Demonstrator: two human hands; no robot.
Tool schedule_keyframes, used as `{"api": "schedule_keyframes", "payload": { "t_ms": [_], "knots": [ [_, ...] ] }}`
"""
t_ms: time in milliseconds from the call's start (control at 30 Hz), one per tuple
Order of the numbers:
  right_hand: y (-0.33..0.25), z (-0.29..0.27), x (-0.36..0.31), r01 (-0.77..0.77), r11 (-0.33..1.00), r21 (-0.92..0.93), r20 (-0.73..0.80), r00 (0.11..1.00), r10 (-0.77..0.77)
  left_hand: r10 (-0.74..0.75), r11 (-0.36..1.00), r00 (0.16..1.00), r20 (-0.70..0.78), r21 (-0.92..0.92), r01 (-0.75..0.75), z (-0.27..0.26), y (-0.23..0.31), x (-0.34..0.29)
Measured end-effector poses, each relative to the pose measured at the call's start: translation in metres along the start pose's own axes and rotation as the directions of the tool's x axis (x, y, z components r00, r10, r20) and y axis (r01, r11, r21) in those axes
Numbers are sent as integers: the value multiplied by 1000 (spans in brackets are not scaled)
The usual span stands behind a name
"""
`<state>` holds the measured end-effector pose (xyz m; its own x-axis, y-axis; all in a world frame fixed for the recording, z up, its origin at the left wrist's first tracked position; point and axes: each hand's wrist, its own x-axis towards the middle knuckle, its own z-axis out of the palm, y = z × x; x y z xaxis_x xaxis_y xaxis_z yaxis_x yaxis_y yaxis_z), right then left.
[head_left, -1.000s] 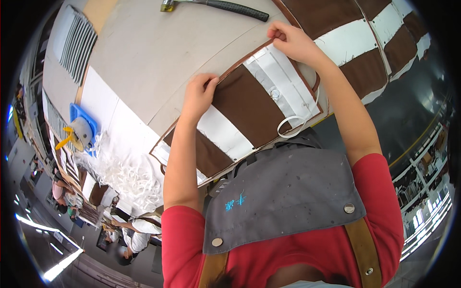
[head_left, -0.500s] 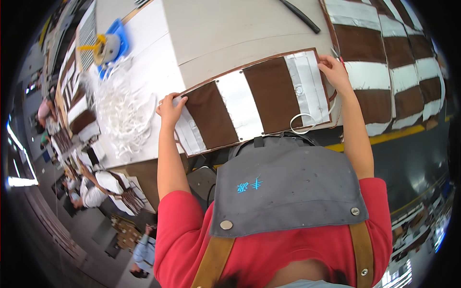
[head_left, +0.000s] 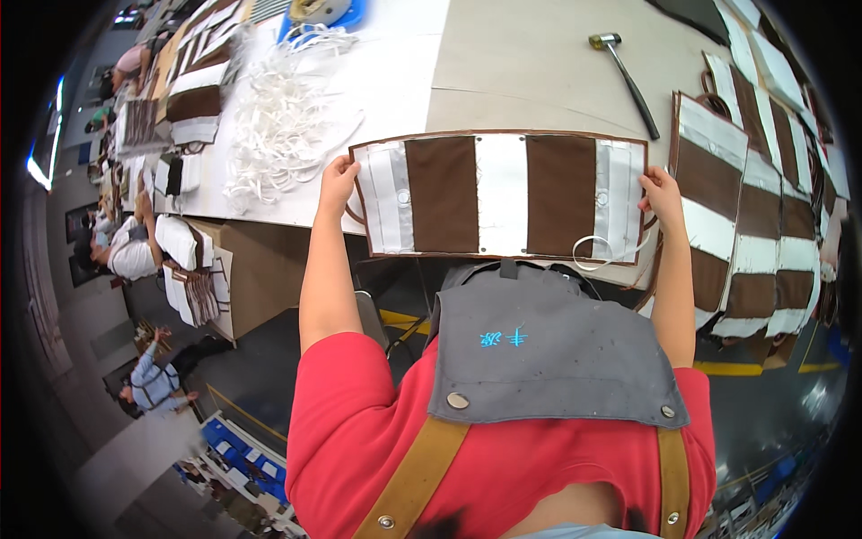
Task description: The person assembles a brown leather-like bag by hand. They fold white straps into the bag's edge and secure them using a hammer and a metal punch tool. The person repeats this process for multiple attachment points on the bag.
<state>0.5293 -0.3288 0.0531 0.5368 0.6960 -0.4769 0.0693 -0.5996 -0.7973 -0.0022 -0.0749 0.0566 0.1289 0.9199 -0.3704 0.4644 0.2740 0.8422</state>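
A long panel of brown and white fabric bands (head_left: 561, 193) is stretched between my two hands, with dark binding round its edges. My left hand (head_left: 338, 187) is closed on its left short edge. At the opposite end, my right hand (head_left: 663, 194) pinches the right edge near its upper part. A thin white cord (head_left: 592, 254) forms a loop over the lower right corner. Small round discs show on the pale end strips, and a brown strap curves out beside my left hand.
A hammer (head_left: 626, 85) lies on the table (head_left: 530, 63) beyond the panel. Striped panels (head_left: 709, 220) are piled on the right. White strips (head_left: 283, 126) lie heaped at the left, near a blue tray (head_left: 357, 20). Other people work farther left.
The panel has gone from slanted to nearly level, with both hands still on its ends. My view has shifted, and the hammer's head now shows.
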Motion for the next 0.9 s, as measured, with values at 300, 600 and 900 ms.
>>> {"api": "schedule_keyframes", "payload": {
  "t_ms": [300, 600, 900],
  "knots": [
    [-4, -34, -19, 96, 973, 210, -69, 994, -83, 157, 971, 987, -17, -178, -158, -19, 45, -26],
    [-13, -82, 42, 456, 747, 484, -168, 886, -431, 380, 865, 901, -209, -266, -426, -9, 122, -27],
    [-66, -65, -44, 829, 412, 377, -378, 544, -749, 553, 480, 773, -311, -639, -601, -20, 93, -27]
  ]
}}
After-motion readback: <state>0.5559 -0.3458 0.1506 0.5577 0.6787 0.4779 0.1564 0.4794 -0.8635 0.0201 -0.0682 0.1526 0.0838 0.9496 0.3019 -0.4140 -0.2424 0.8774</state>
